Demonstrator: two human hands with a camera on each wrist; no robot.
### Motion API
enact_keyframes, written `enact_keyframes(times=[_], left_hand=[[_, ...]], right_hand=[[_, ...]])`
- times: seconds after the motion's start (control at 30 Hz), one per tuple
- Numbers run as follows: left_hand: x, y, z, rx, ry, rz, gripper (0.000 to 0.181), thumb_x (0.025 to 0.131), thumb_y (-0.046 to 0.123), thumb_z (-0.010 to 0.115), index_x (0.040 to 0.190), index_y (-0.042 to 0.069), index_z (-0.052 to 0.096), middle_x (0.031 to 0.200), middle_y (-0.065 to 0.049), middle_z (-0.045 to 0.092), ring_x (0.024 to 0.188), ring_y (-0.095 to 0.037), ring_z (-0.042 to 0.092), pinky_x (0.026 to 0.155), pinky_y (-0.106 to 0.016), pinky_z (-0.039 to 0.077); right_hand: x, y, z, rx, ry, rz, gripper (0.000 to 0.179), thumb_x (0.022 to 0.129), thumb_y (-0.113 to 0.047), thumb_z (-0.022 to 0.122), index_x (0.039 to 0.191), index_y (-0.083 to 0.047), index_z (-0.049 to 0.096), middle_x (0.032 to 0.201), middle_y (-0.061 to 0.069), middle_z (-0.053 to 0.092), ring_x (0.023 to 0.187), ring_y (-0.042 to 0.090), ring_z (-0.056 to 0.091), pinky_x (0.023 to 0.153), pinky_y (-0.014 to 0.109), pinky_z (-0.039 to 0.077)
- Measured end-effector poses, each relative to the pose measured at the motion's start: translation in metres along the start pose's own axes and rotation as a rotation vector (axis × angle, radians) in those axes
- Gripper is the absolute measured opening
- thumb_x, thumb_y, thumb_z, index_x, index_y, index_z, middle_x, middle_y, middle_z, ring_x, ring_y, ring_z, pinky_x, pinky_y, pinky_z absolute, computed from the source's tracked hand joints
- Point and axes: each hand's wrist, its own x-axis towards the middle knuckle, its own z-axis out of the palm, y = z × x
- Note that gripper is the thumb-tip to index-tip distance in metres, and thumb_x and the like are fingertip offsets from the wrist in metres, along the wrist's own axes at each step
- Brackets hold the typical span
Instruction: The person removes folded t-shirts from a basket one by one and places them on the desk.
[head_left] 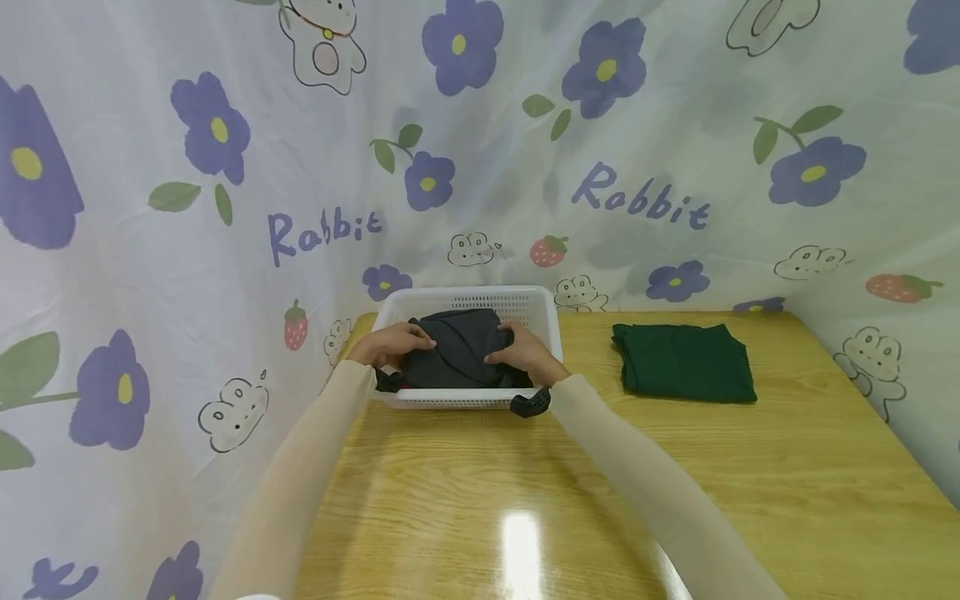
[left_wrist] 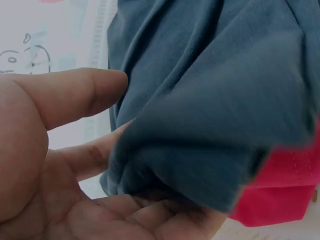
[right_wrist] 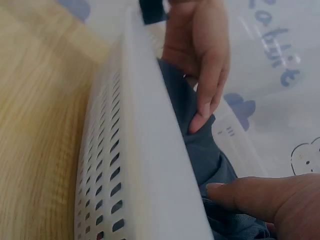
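A dark grey cloth (head_left: 459, 350), bunched and folded, lies inside a white plastic basket (head_left: 465, 398). My left hand (head_left: 393, 343) is at its left end; in the left wrist view the fingers (left_wrist: 92, 157) run beneath a loose fold, while the thumb (left_wrist: 102, 90) stands apart from them by the cloth's edge. At the right end my right hand (head_left: 525, 352) holds the cloth, its thumb (right_wrist: 235, 194) lying on the fabric and its fingertips hidden in the right wrist view. Red fabric (left_wrist: 280, 192) shows under the grey cloth.
To the right on the wooden table (head_left: 675, 483) lies a folded dark green cloth (head_left: 686, 362). A printed curtain (head_left: 487, 200) hangs behind the basket and along the left side. The basket's perforated front wall (right_wrist: 107, 165) stands close to my right wrist.
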Motion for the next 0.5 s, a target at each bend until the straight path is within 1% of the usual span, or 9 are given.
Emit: enact_keyframes(times=[0.1,0.17,0.3,0.4,0.5], left_hand=[[0.0006,-0.0011,-0.0006,-0.008,-0.013,-0.001,0.044,0.108,0.024,0.057,0.144,-0.002,0.051,0.151,-0.026,0.040,0.125,-0.039,0.055,0.092,-0.045,0.056],[0.0014,-0.0025,-0.0007,-0.015,-0.018,0.000,0.043,0.107,0.023,0.059,0.143,-0.001,0.052,0.151,-0.025,0.041,0.125,-0.039,0.055,0.091,-0.045,0.056],[0.0021,-0.0062,-0.0011,-0.021,-0.024,0.023,0.040,0.106,0.017,0.060,0.142,0.001,0.054,0.149,-0.025,0.041,0.122,-0.039,0.057,0.091,-0.045,0.056],[0.0018,-0.0079,-0.0013,-0.036,-0.014,0.031,0.040,0.104,0.013,0.063,0.141,0.002,0.055,0.148,-0.025,0.042,0.115,-0.037,0.061,0.088,-0.043,0.058],[0.0009,-0.0076,-0.0014,-0.054,0.001,0.030,0.040,0.102,0.010,0.065,0.141,0.002,0.056,0.146,-0.025,0.044,0.107,-0.034,0.064,0.083,-0.042,0.058]], right_hand=[[-0.0004,0.0008,0.0003,-0.050,-0.014,-0.022,0.078,0.089,-0.013,0.081,0.156,-0.010,0.041,0.163,0.017,0.033,0.143,0.039,0.039,0.115,0.054,0.036],[0.0004,0.0029,0.0002,-0.046,-0.017,-0.015,0.079,0.089,-0.010,0.081,0.156,-0.010,0.040,0.163,0.018,0.033,0.142,0.039,0.041,0.114,0.053,0.037],[0.0023,0.0076,0.0005,-0.045,-0.013,-0.007,0.081,0.088,-0.008,0.082,0.157,-0.011,0.039,0.162,0.018,0.033,0.139,0.038,0.043,0.112,0.052,0.039],[0.0032,0.0080,0.0011,-0.059,-0.013,-0.033,0.077,0.087,-0.010,0.082,0.154,-0.014,0.045,0.163,0.015,0.033,0.140,0.037,0.043,0.113,0.052,0.039],[0.0032,0.0056,0.0012,-0.071,-0.035,-0.066,0.069,0.088,-0.013,0.082,0.150,-0.016,0.051,0.164,0.012,0.032,0.142,0.037,0.041,0.113,0.054,0.037]])
